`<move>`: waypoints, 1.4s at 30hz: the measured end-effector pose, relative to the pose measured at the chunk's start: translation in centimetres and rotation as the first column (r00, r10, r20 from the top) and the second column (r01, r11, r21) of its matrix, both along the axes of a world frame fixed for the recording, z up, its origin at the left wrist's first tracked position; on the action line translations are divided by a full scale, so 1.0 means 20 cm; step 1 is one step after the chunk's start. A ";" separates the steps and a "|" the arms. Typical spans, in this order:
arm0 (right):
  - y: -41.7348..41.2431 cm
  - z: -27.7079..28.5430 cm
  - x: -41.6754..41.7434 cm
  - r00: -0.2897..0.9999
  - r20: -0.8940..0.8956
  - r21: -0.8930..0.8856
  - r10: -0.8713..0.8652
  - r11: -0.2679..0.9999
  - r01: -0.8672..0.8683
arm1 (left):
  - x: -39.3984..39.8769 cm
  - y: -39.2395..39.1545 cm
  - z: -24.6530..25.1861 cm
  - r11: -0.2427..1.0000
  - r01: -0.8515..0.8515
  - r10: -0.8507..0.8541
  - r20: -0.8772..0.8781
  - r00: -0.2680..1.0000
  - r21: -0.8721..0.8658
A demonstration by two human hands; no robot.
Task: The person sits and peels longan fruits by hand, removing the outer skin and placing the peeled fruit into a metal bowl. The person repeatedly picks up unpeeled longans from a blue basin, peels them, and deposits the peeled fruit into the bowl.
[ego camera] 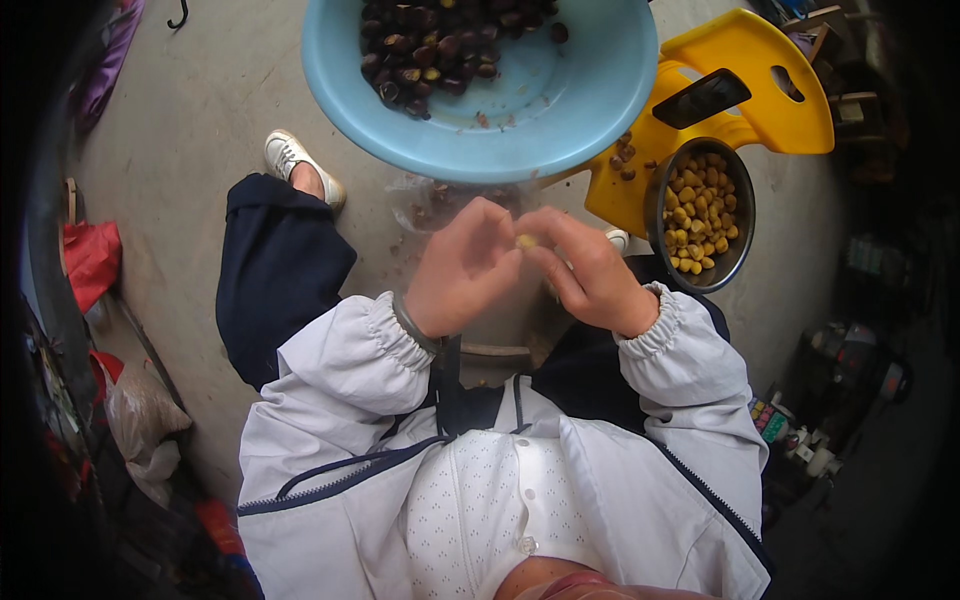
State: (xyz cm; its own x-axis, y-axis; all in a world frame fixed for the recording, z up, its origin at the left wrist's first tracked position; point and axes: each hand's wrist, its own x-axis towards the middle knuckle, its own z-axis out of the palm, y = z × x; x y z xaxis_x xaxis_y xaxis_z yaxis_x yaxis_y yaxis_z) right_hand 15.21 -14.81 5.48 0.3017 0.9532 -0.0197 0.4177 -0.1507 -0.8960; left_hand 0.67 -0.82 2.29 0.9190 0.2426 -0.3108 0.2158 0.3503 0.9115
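Note:
A small yellow peeled or partly peeled chestnut is pinched between the thumb and forefinger of my right hand. My left hand meets it from the other side, its thumb and fingertips at the nut's edge; whether they grip it is blurred. Just beyond both hands stands a light blue plastic basin with dark brown chestnuts heaped toward its far left side, some showing yellow cut spots. To the right, a dark metal bowl holds many yellow peeled chestnuts.
A yellow plastic chair bears a black phone and several brown shell bits. Below the basin lies a clear plastic bag with brown scraps. Left are a red bag and a filled plastic bag; machinery stands right.

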 end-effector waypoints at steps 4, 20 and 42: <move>0.00 0.00 0.01 1.000 0.022 0.016 -0.007 1.000 0.007 | 0.01 -0.03 -0.04 0.995 -0.062 0.068 0.076 0.995 -0.078; -0.01 0.06 -0.08 0.881 -0.410 -0.141 -0.236 0.971 0.194 | 0.04 -0.01 0.00 0.908 -0.031 0.073 0.084 0.994 -0.419; 0.01 0.04 0.03 0.976 0.182 0.096 0.117 0.986 -0.136 | 0.01 0.03 -0.01 0.905 0.263 -0.299 -0.061 0.952 -0.335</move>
State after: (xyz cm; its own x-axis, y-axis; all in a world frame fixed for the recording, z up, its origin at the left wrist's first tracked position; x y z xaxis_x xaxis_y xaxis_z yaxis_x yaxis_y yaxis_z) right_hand 15.85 -14.66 6.34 0.1681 0.9775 0.1272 0.5791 0.0066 -0.8153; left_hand 0.95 -0.28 2.02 0.8907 -0.1495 -0.4292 0.4389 0.5286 0.7266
